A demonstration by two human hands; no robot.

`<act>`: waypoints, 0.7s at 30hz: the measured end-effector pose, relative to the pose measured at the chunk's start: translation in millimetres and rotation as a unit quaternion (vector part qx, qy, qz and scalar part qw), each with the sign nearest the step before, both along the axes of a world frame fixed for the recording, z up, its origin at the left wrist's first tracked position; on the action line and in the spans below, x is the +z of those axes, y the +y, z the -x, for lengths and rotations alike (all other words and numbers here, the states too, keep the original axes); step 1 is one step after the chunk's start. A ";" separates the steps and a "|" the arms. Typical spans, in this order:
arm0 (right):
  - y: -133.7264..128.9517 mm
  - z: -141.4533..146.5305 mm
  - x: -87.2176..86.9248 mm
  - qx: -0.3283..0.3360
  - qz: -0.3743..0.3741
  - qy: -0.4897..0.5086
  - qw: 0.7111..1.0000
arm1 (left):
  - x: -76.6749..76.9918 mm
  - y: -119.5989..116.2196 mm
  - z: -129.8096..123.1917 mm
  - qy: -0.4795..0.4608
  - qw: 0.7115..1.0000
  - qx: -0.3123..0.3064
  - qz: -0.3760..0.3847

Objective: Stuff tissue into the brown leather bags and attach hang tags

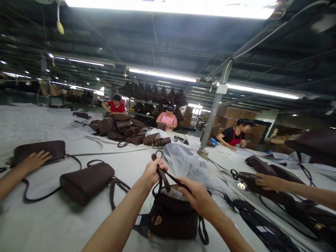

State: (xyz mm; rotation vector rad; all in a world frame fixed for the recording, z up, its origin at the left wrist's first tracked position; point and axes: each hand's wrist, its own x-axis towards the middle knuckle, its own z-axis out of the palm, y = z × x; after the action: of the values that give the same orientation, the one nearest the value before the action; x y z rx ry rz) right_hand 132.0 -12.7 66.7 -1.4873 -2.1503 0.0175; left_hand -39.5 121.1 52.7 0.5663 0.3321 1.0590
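Observation:
A dark brown handbag (174, 220) stands upright on the pale table in front of me, its top open on a light lining and a gold emblem on its front. My left hand (154, 169) is closed around the bag's strap (164, 180), holding a bunched loop above the opening. At the right of the opening, my right hand (195, 196) has its fingers wrapped on the strap, near the bag's rim. Clear plastic (181, 159) lies just behind the bag.
Another person's hand (36, 160) rests on a brown bag at left; another hand (271, 182) touches bags at right. A brown bag (86, 182) lies left of mine. Black straps (252, 218) spread at right. A bag pile (120, 127), a post (214, 112) and several people are beyond.

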 end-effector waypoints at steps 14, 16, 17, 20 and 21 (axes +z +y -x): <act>16.8 5.2 39.9 -0.123 -0.070 -0.155 0.978 | 21.2 -38.4 -23.6 0.262 0.911 -0.150 -0.281; 21.4 5.7 39.2 -0.124 -0.076 -0.155 0.977 | 21.8 -38.2 -22.9 0.284 0.897 -0.157 -0.301; 23.1 4.3 38.9 -0.118 -0.079 -0.149 0.979 | 22.7 -37.4 -21.7 0.303 0.887 -0.161 -0.309; 25.2 -4.7 42.7 -0.067 -0.087 -0.097 0.989 | 28.9 -33.0 -17.1 0.344 0.863 -0.171 -0.328; 24.7 -9.1 46.0 -0.050 -0.085 -0.072 0.993 | 31.7 -30.9 -15.5 0.346 0.861 -0.171 -0.332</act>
State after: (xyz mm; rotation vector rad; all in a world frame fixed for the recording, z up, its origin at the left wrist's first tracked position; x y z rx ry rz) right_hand 141.1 11.9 112.7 -1.5351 -2.1249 -0.3098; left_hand -24.0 90.2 84.4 1.5861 0.4679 0.5636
